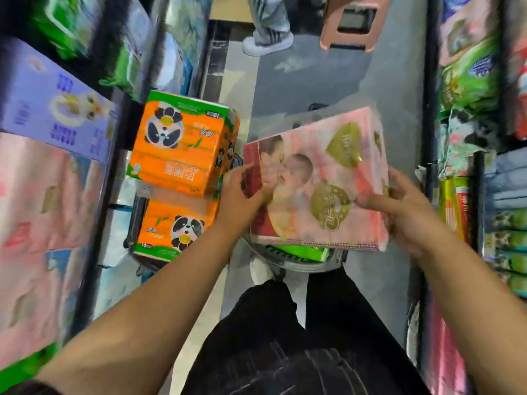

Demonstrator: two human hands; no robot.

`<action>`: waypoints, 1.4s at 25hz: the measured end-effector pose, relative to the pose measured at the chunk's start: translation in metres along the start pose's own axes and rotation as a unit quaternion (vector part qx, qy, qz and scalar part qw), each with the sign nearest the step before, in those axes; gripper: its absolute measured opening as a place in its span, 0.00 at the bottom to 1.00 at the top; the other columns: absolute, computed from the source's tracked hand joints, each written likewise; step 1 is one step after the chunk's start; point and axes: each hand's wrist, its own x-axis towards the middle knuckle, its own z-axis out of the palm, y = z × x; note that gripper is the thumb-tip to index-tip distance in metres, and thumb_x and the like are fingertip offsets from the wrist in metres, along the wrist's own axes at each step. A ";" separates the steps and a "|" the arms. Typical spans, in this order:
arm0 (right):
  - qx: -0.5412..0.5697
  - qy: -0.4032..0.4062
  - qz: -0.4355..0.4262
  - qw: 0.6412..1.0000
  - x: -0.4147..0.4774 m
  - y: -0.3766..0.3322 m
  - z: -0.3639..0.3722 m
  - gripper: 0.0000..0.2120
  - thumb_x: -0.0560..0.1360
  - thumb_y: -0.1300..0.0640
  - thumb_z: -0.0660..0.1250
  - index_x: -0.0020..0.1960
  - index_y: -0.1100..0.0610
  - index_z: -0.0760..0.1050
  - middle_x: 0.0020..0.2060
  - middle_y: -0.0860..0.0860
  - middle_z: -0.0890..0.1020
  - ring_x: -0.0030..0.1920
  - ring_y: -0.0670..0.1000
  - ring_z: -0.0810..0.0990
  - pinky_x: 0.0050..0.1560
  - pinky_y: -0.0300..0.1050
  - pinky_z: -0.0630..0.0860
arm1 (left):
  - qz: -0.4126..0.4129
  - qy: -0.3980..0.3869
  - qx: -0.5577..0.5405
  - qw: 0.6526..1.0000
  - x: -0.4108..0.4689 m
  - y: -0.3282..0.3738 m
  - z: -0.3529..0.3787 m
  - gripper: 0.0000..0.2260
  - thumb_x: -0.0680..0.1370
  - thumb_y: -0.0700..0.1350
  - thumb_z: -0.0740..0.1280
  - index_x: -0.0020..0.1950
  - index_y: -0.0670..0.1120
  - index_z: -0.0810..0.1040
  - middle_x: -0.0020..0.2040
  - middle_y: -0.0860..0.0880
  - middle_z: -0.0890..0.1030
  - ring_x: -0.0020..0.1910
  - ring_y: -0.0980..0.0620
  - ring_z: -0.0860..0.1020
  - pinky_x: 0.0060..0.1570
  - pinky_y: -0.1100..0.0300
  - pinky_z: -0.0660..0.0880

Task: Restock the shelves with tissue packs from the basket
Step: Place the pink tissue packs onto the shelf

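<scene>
Gripping the pink tissue pack [322,178] by its short ends, left hand [242,195] and right hand [399,206] hold it above the basket [299,263], and it looks light, squashy and film-slick.

beneath the gripped pink tissue pack [328,178], most of the basket [285,265] is hidden. shelf packs [34,195] left of the grip blur beyond reading.

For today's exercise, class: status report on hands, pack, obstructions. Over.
Left hand and right hand grip pink tissue pack over basket. Orange panda packs stacked left. Stool, someone's shoe ahead.
</scene>
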 end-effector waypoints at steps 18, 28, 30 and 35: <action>-0.133 -0.173 -0.055 0.974 -0.156 -0.011 0.054 0.19 0.67 0.53 0.67 0.57 0.51 0.77 0.53 0.57 0.82 0.50 0.59 0.83 0.45 0.47 0.78 | -0.091 0.074 -0.394 0.912 -0.281 0.036 -0.107 0.35 0.66 0.50 0.77 0.71 0.55 0.67 0.62 0.44 0.80 0.57 0.39 0.80 0.51 0.44 0.78; -0.234 -0.418 -0.153 0.865 -0.242 -0.017 0.197 0.34 0.65 0.53 0.74 0.70 0.49 0.69 0.60 0.49 0.81 0.59 0.51 0.81 0.62 0.57 0.75 | -0.090 0.390 -0.359 0.843 -0.445 0.031 -0.185 0.26 0.74 0.46 0.70 0.70 0.55 0.65 0.58 0.49 0.80 0.44 0.54 0.83 0.37 0.61 0.79; -0.256 -0.451 -0.172 0.837 -0.260 -0.016 0.236 0.36 0.65 0.54 0.76 0.71 0.48 0.66 0.61 0.48 0.80 0.60 0.50 0.80 0.62 0.56 0.75 | -0.081 0.427 -0.358 0.826 -0.476 0.025 -0.208 0.32 0.70 0.51 0.71 0.71 0.56 0.63 0.59 0.50 0.80 0.46 0.53 0.83 0.41 0.57 0.80; -0.271 -0.507 -0.191 0.796 -0.308 -0.009 0.329 0.27 0.73 0.61 0.73 0.66 0.47 0.67 0.55 0.48 0.81 0.55 0.53 0.82 0.54 0.58 0.80 | -0.051 0.496 -0.323 0.804 -0.539 0.012 -0.270 0.32 0.67 0.51 0.72 0.68 0.54 0.64 0.56 0.53 0.80 0.47 0.59 0.82 0.41 0.62 0.79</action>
